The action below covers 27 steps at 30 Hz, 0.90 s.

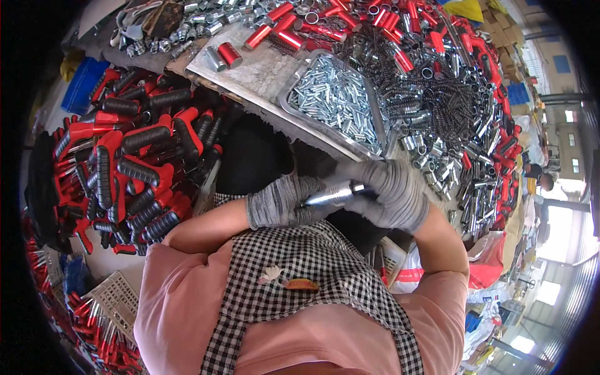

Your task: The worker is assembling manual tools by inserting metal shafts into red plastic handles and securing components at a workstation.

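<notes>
A shiny silver metal cylinder (330,195) with a narrower tip lies slantwise between my two grey-gloved hands, above my lap. My left hand (284,201) is closed round its left end. At the narrower right end, my right hand (394,195) curls its fingers about the part; they are partly smeared by motion, and anything small among them is hidden. Just beyond my hands, a clear tray (381,122) full of small silver pins (334,94) stands on the worktop's near edge. Dark coil springs (447,103) are heaped beside it.
Red-and-black handled tools (144,156) are piled at my left. Red metal sleeves (290,39) and silver fittings (212,28) cover the back of the worktop (250,78). Silver tubes (478,200) lie on the right. A plastic basket (115,297) stands low at the left.
</notes>
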Motion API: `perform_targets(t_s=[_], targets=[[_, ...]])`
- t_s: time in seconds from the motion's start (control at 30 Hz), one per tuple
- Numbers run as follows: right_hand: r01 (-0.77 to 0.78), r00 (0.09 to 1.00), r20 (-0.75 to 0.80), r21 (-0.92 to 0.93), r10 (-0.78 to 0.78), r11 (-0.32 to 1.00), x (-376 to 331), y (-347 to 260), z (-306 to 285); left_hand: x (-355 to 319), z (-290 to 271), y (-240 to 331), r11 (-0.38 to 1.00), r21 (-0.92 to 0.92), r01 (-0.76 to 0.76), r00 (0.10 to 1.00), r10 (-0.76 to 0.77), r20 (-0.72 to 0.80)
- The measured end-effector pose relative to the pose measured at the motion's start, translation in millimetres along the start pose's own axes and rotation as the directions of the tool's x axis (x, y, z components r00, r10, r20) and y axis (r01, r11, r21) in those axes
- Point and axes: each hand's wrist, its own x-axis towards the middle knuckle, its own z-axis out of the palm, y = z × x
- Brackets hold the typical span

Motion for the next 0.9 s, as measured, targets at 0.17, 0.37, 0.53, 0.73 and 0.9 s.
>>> perform_targets(t_s=[0.17,0.37,0.53,0.73,0.9], targets=[[-0.280,0.959,-0.119,-0.304,0.255,0.911,-4,-9,-6,-6,-1,6,0.994,0.032,0.103,0.986,-0.106,0.130],[0.108,0.993,-0.024,-0.249,-0.117,0.962,-3,-14,-11,-1,-5,4,0.997,-0.006,0.079,0.989,-0.078,0.126],[-0.119,0.992,-0.046,0.031,0.120,0.992,-1,-14,-18,-8,-1,0,0.999,-0.027,0.031,0.994,-0.028,0.101],[0.053,0.998,-0.027,-0.113,-0.057,0.992,-7,-17,-2,-4,1,1,0.996,-0.060,0.060,0.993,-0.053,0.109],[-0.024,0.999,0.020,-0.017,0.024,1.000,-15,-5,15,-1,-4,1,1.000,0.004,-0.005,0.992,0.005,0.129]])
